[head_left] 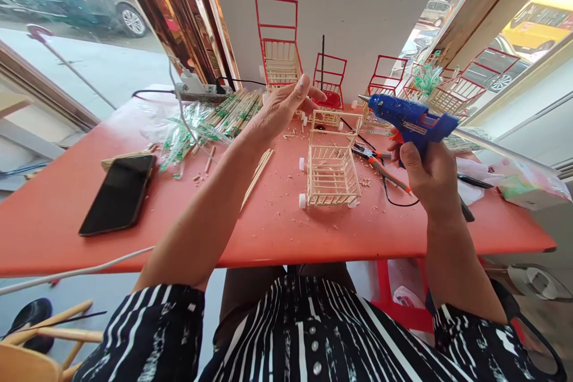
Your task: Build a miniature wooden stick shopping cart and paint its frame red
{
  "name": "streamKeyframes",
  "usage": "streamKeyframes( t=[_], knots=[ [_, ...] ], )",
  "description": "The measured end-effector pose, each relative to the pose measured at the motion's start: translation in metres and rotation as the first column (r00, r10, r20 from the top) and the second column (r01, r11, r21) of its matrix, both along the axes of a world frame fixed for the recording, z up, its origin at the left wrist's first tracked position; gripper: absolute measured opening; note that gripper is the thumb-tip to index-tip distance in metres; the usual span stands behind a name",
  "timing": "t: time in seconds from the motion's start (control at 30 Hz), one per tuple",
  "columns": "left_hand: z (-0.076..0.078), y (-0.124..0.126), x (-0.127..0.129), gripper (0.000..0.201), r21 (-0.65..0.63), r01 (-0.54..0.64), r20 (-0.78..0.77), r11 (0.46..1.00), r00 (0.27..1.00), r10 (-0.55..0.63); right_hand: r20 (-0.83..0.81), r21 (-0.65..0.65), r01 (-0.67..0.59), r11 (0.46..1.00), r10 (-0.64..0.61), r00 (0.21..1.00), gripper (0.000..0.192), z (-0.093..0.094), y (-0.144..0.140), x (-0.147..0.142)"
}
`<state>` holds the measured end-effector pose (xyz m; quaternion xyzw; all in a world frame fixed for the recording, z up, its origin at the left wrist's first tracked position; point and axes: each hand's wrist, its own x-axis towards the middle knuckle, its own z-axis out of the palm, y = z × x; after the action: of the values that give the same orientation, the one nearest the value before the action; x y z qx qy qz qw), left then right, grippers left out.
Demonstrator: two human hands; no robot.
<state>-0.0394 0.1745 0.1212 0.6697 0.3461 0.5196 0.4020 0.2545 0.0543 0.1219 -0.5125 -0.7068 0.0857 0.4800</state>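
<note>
The blue glue gun [409,122] is being held above the right part of the red table [67,215], its nozzle pointing left toward the far row of models. The right hand [427,176] is gripping the gun's handle, fingers closed around it, with the thumb lying along the near side. A black cord is trailing from below the hand across the tabletop.

The left hand [286,104] is hovering over the middle of the table, fingers extended and loosely spread, holding nothing that can be made out; the fingertips are lying near the top rail of the unpainted stick cart [332,170]. That cart is standing on small white wheels in the table centre, between both hands, with wood shavings scattered around it.

Orange-handled pliers [380,167] are lying just right of the cart, below the gun. Loose bamboo sticks [257,176] are lying beside the left forearm. A bundle of green-wrapped sticks [210,122] is resting further left, near a power strip [197,91]. A black phone [119,194] is lying face up at the left side.

Red-painted carts [277,42] are standing along the far edge against the white wall. A plastic bag [523,182] is lying at the right end.
</note>
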Motion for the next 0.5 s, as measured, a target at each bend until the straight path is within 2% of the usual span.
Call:
streamKeyframes(
  t=[0.17, 0.3, 0.5],
  knots=[
    [0.001, 0.005, 0.003, 0.067, -0.059, 0.109, 0.053, 0.992, 0.993, -0.106, 0.053, -0.004, 0.025, 1.000, -0.025, 0.998, 0.039, -0.002, -0.009, -0.002],
    [0.002, 0.008, 0.008, 0.070, -0.119, 0.165, 0.114, 0.979, 0.982, -0.152, 0.063, -0.033, 0.014, 0.999, -0.012, 0.998, 0.047, -0.011, -0.011, -0.003],
    [-0.003, 0.012, 0.012, 0.070, -0.161, 0.201, 0.165, 0.966, 0.971, -0.175, 0.144, 0.035, 0.014, 0.999, -0.018, 0.989, 0.058, -0.018, -0.003, -0.013]
  ],
)
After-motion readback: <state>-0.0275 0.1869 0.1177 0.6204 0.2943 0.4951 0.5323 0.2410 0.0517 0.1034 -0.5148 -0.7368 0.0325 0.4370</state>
